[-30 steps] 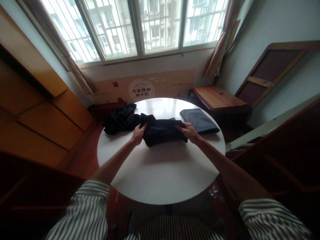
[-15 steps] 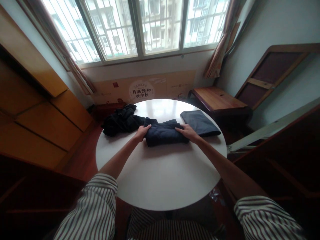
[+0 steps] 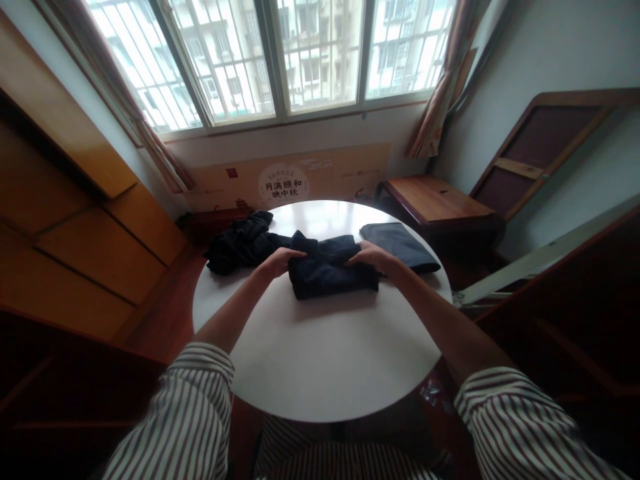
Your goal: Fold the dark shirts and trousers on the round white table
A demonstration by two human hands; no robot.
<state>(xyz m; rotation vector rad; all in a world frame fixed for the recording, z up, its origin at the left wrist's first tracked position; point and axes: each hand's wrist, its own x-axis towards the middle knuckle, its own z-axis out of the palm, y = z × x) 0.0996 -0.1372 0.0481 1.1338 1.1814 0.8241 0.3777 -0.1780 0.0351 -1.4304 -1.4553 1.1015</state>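
A dark navy garment (image 3: 333, 277), folded into a thick bundle, lies at the middle of the round white table (image 3: 320, 360). My left hand (image 3: 281, 261) grips its left upper edge, thumb on top and the other fingers hidden by the cloth. On the opposite side my right hand (image 3: 373, 258) pinches the upper layer near the right end. A flap of fabric stands up beside the left thumb. Which kind of garment it is, I cannot tell. Left of it lies a crumpled black garment (image 3: 240, 243); to the right rests a flat, neatly folded dark garment (image 3: 400, 247).
Behind the table, a low wooden stool or side table (image 3: 440, 199) stands by the right wall. Orange-brown cabinets (image 3: 115, 247) line the left side. A printed cardboard panel (image 3: 325, 173) leans below the barred window (image 3: 320, 53).
Both hands have shifted their grip on the navy bundle, and a flap at its upper left has risen. The bundle's front edge sits slightly nearer to me. The other two garments have stayed put.
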